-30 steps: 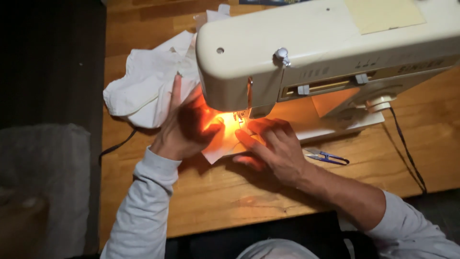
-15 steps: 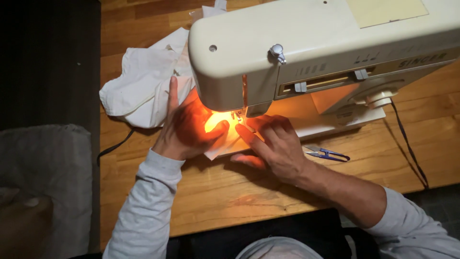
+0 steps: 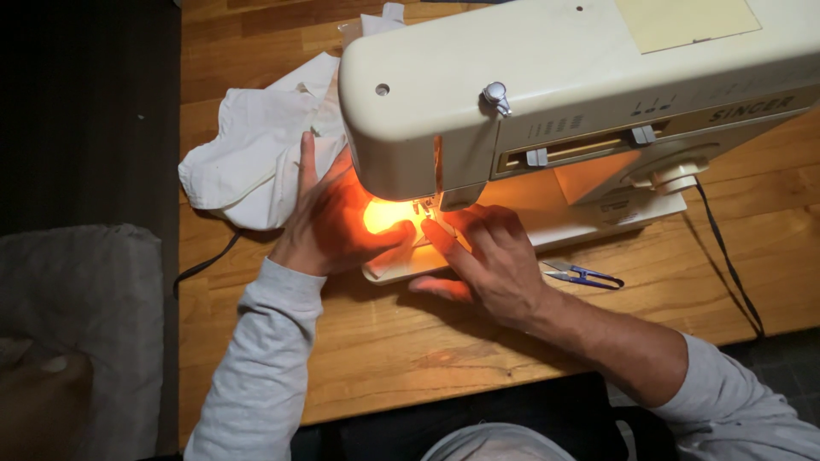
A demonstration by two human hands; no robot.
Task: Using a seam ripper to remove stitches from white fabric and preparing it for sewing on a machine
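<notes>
A cream sewing machine (image 3: 555,77) stands on a wooden table (image 3: 384,350), its lamp glowing orange over the needle area. My left hand (image 3: 329,218) lies flat with fingers spread on white cloth (image 3: 248,154), pressing it down left of the needle. My right hand (image 3: 487,256) rests on the machine bed, its forefinger reaching to the presser foot (image 3: 424,209) and touching the cloth's edge there. The needle itself is hidden under the machine head.
Small blue-handled thread snips (image 3: 585,276) lie on the table right of my right hand. A black cord (image 3: 726,256) runs down the table at the right, another (image 3: 205,263) off the left edge. A grey cloth-covered surface (image 3: 81,324) sits lower left.
The view has shifted slightly and both hands have crept a little nearer the needle; my right forefinger now points closer to the presser foot. The cloth stays bunched at the left.
</notes>
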